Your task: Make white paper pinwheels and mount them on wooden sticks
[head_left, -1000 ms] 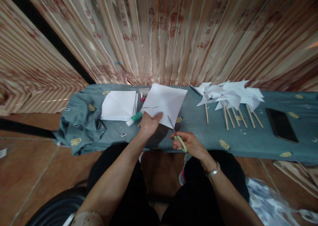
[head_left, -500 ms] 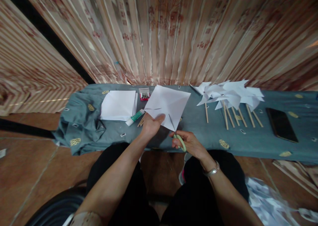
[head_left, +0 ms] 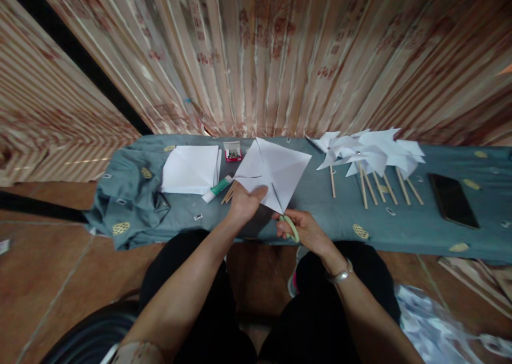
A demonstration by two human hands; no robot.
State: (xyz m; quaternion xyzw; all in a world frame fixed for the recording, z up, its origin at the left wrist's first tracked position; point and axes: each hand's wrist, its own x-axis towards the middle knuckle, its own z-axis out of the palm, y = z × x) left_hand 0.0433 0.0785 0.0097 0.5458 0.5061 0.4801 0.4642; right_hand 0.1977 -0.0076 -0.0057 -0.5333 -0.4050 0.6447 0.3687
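Observation:
My left hand (head_left: 246, 199) grips a square sheet of white paper (head_left: 282, 166) by its lower left side, thumb on top. Slits run inward from the left, top and near corners of the sheet. In my right hand (head_left: 302, 228) is a pair of scissors (head_left: 294, 228) with pale green handles. Its blades lie at the near corner of the paper, along the slit there. Wooden sticks (head_left: 229, 193) lie just left of my left hand, partly covered by it.
Left on the cloth-covered bench (head_left: 256, 235) are a paper stack (head_left: 190, 169), a green and white tube (head_left: 217, 188) and a small red box (head_left: 232, 152) of metal bits. Rightward lie several paper pinwheels (head_left: 370, 150) on sticks and a black phone (head_left: 453, 200). A plastic bag (head_left: 430, 321) sits on the floor.
The paper has shifted slightly to the right and turned a little, showing a slit at its top corner. The scissor blades look more closed at the near corner.

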